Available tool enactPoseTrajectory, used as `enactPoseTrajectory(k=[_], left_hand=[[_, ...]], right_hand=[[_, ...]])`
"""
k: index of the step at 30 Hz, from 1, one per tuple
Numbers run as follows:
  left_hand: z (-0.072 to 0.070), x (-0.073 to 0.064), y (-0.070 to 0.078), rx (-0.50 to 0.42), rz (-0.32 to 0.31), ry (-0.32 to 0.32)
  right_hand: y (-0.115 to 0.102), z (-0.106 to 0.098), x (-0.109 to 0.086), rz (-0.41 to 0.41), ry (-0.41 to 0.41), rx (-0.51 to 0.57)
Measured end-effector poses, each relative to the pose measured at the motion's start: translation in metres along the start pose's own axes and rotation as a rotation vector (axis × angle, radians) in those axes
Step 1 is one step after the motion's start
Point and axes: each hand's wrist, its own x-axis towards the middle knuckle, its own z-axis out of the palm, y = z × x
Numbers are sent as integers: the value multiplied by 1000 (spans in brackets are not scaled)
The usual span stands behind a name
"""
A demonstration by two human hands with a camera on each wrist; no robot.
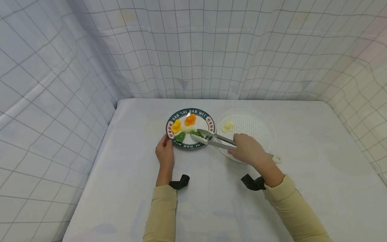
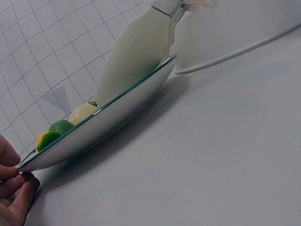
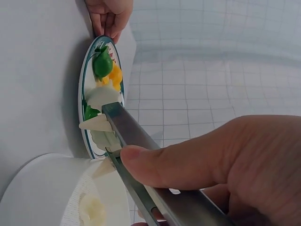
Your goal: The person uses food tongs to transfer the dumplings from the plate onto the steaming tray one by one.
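Note:
My left hand (image 1: 165, 151) pinches the near-left rim of a round plate (image 1: 211, 123) with a dark green lettered border; in the left wrist view the thumb is above the rim and fingers are below. On the plate lie an orange piece (image 1: 190, 120), a yellow piece (image 1: 176, 126), a pale piece (image 1: 188, 129) and two green ones, the left green piece (image 1: 180, 137) and the right green piece (image 1: 197, 133). My right hand (image 1: 249, 149) grips metal tongs (image 3: 136, 136) with pale tips. The tips straddle the right green piece, partly hiding it; contact is unclear.
Right of the plate stands a round white strainer (image 1: 257, 126) with a perforated base and a looped handle (image 1: 276, 159). One pale yellow piece (image 1: 227, 126) lies in it. A white cloth covers the table (image 1: 127, 181), and grid-patterned curtains (image 1: 193, 50) hang around it.

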Motion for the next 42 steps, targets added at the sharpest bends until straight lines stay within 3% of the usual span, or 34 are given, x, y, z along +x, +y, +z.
enactPoseTrajectory(k=[16, 25, 31, 42], left_hand=[[1, 1, 0, 0, -21, 1], [1, 1, -1, 4, -5, -4], [-1, 2, -2, 4, 5, -9], [0, 2, -2, 7, 5, -7]], right_hand=[[9, 2, -10, 52, 45, 113], [35, -17, -41, 103, 173, 274], [60, -20, -62, 189, 230, 281], [82, -7, -77, 307, 174, 274]])
